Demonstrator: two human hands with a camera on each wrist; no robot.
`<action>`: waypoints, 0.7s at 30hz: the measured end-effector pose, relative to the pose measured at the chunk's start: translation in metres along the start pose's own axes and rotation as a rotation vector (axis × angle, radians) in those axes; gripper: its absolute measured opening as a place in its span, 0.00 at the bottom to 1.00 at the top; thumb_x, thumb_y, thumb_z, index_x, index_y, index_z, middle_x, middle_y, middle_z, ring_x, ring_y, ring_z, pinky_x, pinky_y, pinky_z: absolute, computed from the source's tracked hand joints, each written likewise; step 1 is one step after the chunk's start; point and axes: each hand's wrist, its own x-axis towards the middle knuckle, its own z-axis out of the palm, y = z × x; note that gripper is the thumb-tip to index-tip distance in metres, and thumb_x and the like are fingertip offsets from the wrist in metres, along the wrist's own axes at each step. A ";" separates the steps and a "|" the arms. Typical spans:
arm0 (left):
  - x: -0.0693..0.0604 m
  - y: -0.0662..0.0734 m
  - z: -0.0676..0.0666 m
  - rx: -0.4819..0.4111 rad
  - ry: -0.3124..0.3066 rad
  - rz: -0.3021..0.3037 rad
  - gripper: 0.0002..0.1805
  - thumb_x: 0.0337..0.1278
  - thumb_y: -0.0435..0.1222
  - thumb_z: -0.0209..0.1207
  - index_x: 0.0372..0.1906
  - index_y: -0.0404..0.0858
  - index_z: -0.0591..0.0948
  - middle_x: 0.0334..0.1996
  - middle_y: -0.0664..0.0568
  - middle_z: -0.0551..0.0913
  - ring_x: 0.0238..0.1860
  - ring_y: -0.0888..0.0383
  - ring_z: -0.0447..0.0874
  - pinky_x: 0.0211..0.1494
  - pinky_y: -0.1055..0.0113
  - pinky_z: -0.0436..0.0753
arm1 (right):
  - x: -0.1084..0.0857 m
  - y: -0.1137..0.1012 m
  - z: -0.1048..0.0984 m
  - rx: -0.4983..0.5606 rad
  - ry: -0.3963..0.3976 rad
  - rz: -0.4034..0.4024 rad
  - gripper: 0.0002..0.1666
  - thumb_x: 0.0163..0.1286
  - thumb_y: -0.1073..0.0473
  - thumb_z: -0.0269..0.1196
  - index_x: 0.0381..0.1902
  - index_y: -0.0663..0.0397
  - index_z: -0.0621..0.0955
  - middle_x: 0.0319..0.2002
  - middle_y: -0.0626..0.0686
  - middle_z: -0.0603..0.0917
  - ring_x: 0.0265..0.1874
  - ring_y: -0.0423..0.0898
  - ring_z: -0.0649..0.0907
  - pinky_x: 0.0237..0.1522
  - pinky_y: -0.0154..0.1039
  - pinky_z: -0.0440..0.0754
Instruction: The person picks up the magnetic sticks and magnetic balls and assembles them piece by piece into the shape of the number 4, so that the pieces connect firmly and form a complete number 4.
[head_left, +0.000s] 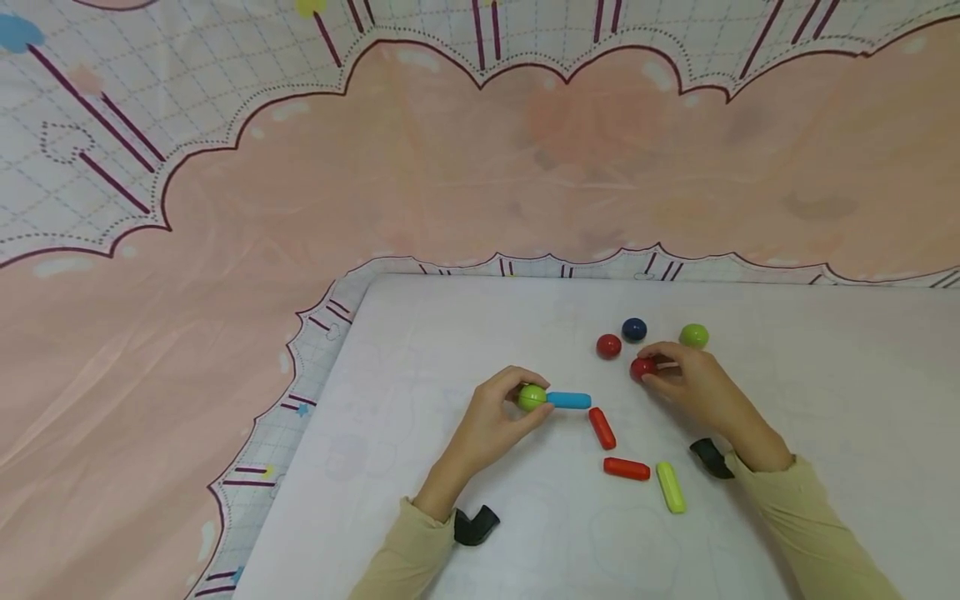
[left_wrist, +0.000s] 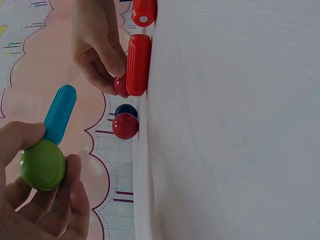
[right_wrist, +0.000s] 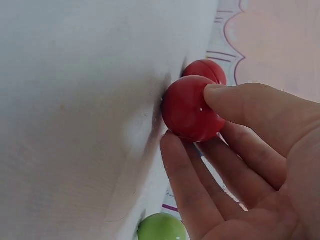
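Note:
My left hand (head_left: 491, 425) holds a green ball (head_left: 532, 397) joined to a blue ridged stick (head_left: 570, 401), which points to the right. In the left wrist view, the thumb lies by the joint between the stick (left_wrist: 60, 114) and the ball (left_wrist: 43, 165), with the fingers under the ball. Farther right, my right hand (head_left: 697, 387) pinches a red ball (right_wrist: 192, 109) between thumb and fingers, at the white tabletop (head_left: 435, 333). Another red ball (head_left: 609, 347), a dark blue ball (head_left: 634, 330) and a second green ball (head_left: 694, 336) lie close to it.
Between the hands and nearer the front lie a red stick (head_left: 602, 428), a second red stick (head_left: 627, 469) and a yellow-green stick (head_left: 671, 487). Black bands (head_left: 477, 526) show at both wrists. Beyond the table edge is a peach patterned cloth (head_left: 480, 183).

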 end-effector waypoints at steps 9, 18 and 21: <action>0.002 0.007 0.003 -0.002 0.001 -0.017 0.14 0.56 0.33 0.69 0.47 0.38 0.81 0.41 0.54 0.83 0.39 0.61 0.78 0.45 0.69 0.82 | -0.008 0.004 0.005 -0.011 0.035 -0.066 0.22 0.64 0.69 0.67 0.56 0.66 0.79 0.51 0.64 0.82 0.50 0.61 0.84 0.50 0.54 0.83; 0.003 0.008 0.005 -0.020 0.007 -0.015 0.14 0.56 0.32 0.69 0.47 0.38 0.81 0.41 0.53 0.82 0.39 0.60 0.78 0.45 0.68 0.82 | -0.017 -0.005 0.007 -0.006 0.067 -0.113 0.22 0.62 0.70 0.69 0.55 0.62 0.81 0.50 0.59 0.82 0.48 0.57 0.84 0.49 0.52 0.83; 0.004 0.008 0.005 -0.026 0.016 -0.012 0.15 0.56 0.33 0.70 0.47 0.38 0.81 0.42 0.53 0.83 0.39 0.59 0.79 0.46 0.68 0.82 | -0.018 -0.009 0.006 0.023 0.072 -0.127 0.22 0.62 0.69 0.69 0.55 0.61 0.81 0.50 0.58 0.82 0.49 0.57 0.84 0.49 0.51 0.83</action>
